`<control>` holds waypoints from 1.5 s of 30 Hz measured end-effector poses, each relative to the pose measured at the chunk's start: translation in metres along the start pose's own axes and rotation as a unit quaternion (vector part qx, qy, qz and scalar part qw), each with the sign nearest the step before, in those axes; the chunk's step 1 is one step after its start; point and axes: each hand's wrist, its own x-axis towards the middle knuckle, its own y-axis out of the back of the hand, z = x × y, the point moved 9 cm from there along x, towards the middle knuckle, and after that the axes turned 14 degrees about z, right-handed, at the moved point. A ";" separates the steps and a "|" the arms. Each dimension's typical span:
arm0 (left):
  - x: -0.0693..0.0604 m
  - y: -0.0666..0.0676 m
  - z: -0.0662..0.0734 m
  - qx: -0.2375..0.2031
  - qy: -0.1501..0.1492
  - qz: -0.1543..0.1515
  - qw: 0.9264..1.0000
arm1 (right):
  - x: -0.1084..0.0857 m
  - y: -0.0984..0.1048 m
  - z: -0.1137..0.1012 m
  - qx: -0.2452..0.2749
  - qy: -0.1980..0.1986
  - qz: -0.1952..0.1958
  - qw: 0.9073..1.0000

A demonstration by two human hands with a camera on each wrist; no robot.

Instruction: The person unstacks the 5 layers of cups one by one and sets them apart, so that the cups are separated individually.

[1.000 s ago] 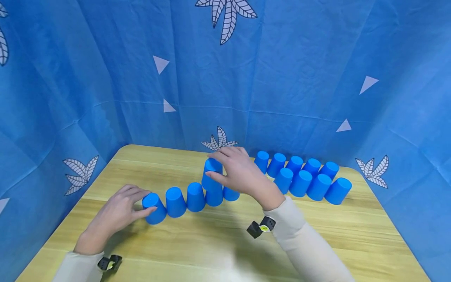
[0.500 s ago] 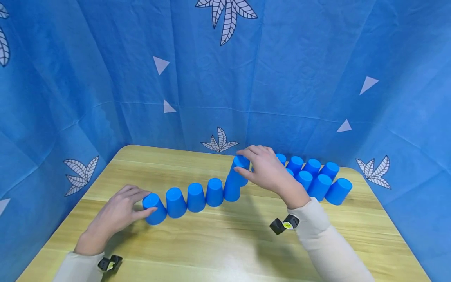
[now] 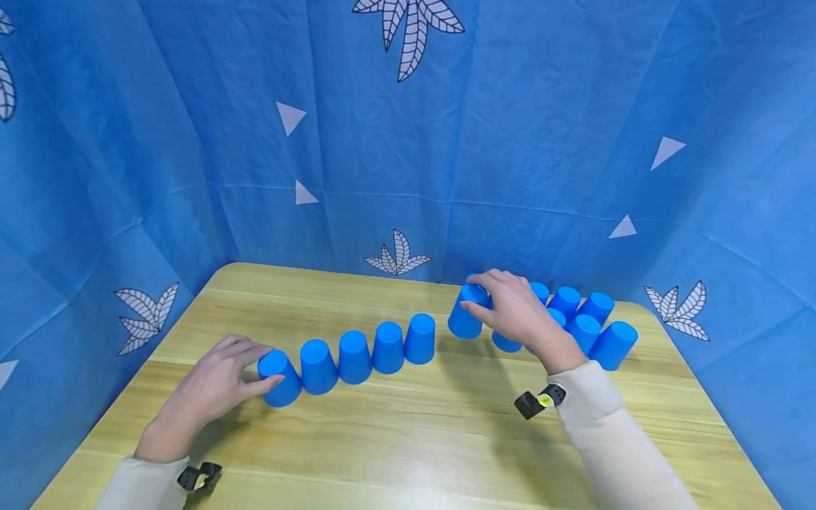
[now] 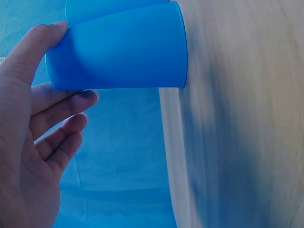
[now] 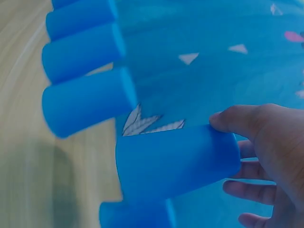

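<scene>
Upside-down blue plastic cups stand on the wooden table (image 3: pixel 382 432). At the row's left end, my left hand (image 3: pixel 213 386) pinches a cup (image 3: pixel 280 382) near its narrow top. In the left wrist view its thumb (image 4: pixel 45 40) lies on this cup (image 4: pixel 123 50), whose rim meets the table. To the right of the row's last cup (image 3: pixel 421 340), my right hand (image 3: pixel 516 308) grips another cup (image 3: pixel 467 315) by thumb and fingers. That held cup (image 5: pixel 175 161) looks raised off the table in the right wrist view, and partly covers a cup behind it.
More upside-down cups stand in two rows at the back right, including a front end cup (image 3: pixel 613 347); my right hand hides some of them. A blue patterned curtain (image 3: pixel 395 142) hangs along the table's back and sides.
My right hand has carried its cup rightward from above the left row toward the back-right cups, uncovering the row's right end. My left hand stays on its cup.
</scene>
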 end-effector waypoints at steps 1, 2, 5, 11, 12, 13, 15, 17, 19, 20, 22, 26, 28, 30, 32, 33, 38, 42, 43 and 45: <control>0.000 0.000 0.000 0.000 0.001 0.000 1.000 | -0.001 -0.002 0.005 -0.003 -0.005 -0.004 1.000; 0.000 0.000 0.000 0.000 0.001 0.000 1.000 | -0.001 -0.005 0.009 -0.007 -0.009 -0.008 1.000; 0.000 0.000 0.000 0.000 -0.004 0.003 1.000 | -0.002 -0.013 0.020 -0.021 -0.020 -0.021 0.999; -0.001 0.001 0.002 -0.003 -0.015 0.015 1.000 | -0.005 -0.029 0.036 -0.045 -0.023 -0.038 0.998; -0.001 0.001 0.002 -0.003 -0.016 0.017 1.000 | -0.005 -0.031 0.038 -0.049 -0.022 -0.040 0.998; -0.001 0.001 0.002 -0.004 -0.016 0.018 1.000 | -0.005 -0.034 0.040 -0.052 -0.022 -0.042 0.998; -0.001 0.001 0.002 -0.005 -0.018 0.021 1.000 | -0.006 -0.038 0.043 -0.058 -0.022 -0.046 0.997; -0.001 0.001 0.002 -0.005 -0.018 0.022 1.000 | -0.007 -0.041 0.046 -0.062 -0.025 -0.051 0.997; -0.001 0.001 0.002 -0.006 -0.018 0.022 1.000 | -0.008 -0.044 0.048 -0.063 -0.029 -0.056 0.996; -0.001 0.001 0.002 -0.006 -0.018 0.021 1.000 | -0.009 -0.045 0.049 -0.064 -0.031 -0.059 0.996; -0.001 0.001 0.001 -0.006 -0.014 0.017 1.000 | -0.010 -0.046 0.051 -0.064 -0.036 -0.064 0.995; -0.001 0.001 0.001 -0.004 -0.010 0.011 1.000 | -0.012 -0.048 0.054 -0.066 -0.041 -0.071 0.994; -0.001 0.001 0.001 -0.003 -0.009 0.012 1.000 | -0.013 -0.048 0.055 -0.066 -0.043 -0.073 0.994; -0.001 0.001 0.001 -0.004 -0.008 0.013 1.000 | -0.013 -0.048 0.056 -0.065 -0.044 -0.074 0.994; -0.001 0.001 0.001 -0.004 -0.007 0.014 1.000 | -0.013 -0.047 0.056 -0.064 -0.046 -0.076 0.994; -0.001 0.001 0.001 -0.004 -0.007 0.014 1.000 | -0.014 -0.047 0.057 -0.064 -0.047 -0.077 0.994; -0.001 0.000 0.000 -0.004 -0.006 0.012 1.000 | -0.015 -0.046 0.055 -0.064 -0.049 -0.076 0.994; -0.001 0.000 0.000 -0.006 0.000 0.004 1.000 | -0.015 -0.042 0.048 -0.060 -0.042 -0.062 0.995; -0.001 0.000 0.000 -0.006 0.001 0.002 1.000 | -0.014 -0.040 0.044 -0.057 -0.037 -0.057 0.996; -0.001 0.000 0.000 -0.006 0.002 0.001 1.000 | -0.014 -0.038 0.036 -0.052 -0.027 -0.050 0.997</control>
